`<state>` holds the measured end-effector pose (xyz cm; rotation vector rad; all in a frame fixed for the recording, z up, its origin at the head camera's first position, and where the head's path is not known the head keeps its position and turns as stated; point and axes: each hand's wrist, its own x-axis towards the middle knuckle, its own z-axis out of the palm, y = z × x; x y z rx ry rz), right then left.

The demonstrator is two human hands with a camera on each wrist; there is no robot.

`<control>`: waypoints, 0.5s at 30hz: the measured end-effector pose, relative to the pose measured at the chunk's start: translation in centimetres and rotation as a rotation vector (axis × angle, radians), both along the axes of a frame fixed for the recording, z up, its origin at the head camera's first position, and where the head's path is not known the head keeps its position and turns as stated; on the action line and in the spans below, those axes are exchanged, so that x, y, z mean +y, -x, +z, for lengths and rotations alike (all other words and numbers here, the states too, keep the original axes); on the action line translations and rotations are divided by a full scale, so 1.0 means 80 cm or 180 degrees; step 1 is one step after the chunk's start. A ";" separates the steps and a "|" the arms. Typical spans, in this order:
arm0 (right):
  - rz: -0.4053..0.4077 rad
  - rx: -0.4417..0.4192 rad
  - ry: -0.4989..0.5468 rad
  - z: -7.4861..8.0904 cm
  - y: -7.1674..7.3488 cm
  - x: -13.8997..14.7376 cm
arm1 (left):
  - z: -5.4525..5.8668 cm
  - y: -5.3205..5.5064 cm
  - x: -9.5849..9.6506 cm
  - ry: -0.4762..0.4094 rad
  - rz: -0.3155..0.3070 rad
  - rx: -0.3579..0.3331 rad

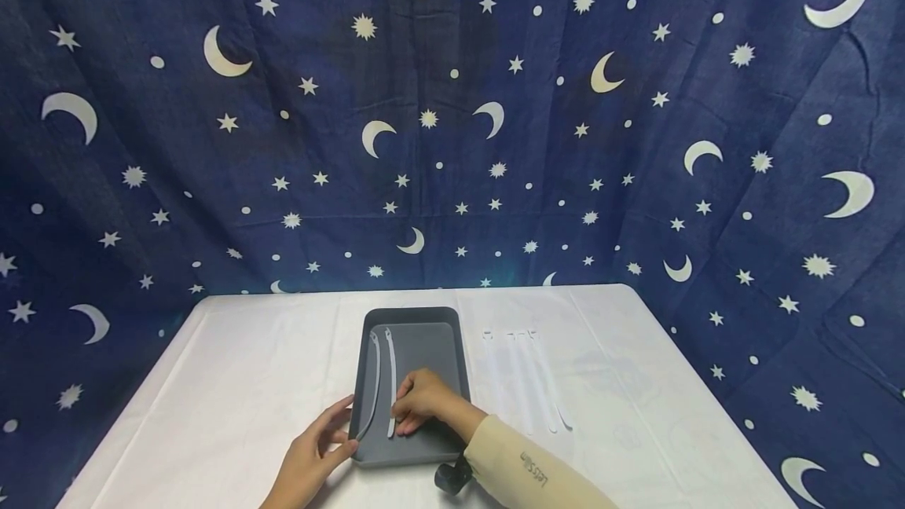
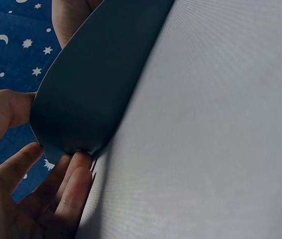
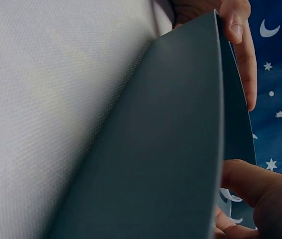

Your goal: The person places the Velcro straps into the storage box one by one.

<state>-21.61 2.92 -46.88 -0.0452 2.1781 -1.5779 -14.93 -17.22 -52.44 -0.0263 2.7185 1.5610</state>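
A dark grey tray (image 1: 427,348) lies on the white-covered table. Inside it are two pale straps, each with a small slotted head at the far end. My right hand (image 1: 424,399) reaches over the tray's right side and pinches the near part of the straighter strap (image 1: 393,375). The curved strap (image 1: 378,375) lies along the left wall, its near end by the corner. At that near left corner my left hand (image 1: 318,442) grips the tray, thumb by the rim and fingers (image 2: 75,191) against the outer wall. The right fingertips are partly hidden behind the tray wall in the right wrist view.
Several white straps (image 1: 525,383) lie side by side on the cloth right of the tray, hard to tell from it. A dark blue curtain (image 1: 452,140) with moons and stars hangs behind the white table (image 1: 233,383). A black wrist camera (image 1: 452,477) sits by the tray's near edge.
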 end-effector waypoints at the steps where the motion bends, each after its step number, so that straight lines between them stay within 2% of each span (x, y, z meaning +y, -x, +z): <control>1: 0.0003 0.0021 -0.0020 0.000 0.000 0.000 | 0.000 0.000 0.000 -0.0019 0.0003 0.0004; 6: 0.0015 0.0136 -0.0122 -0.001 0.000 -0.001 | 0.000 -0.001 0.000 -0.0029 -0.0012 0.0054; 15: 0.0017 0.0252 -0.0144 -0.003 0.000 0.002 | 0.003 -0.002 0.000 -0.0040 -0.0039 0.0019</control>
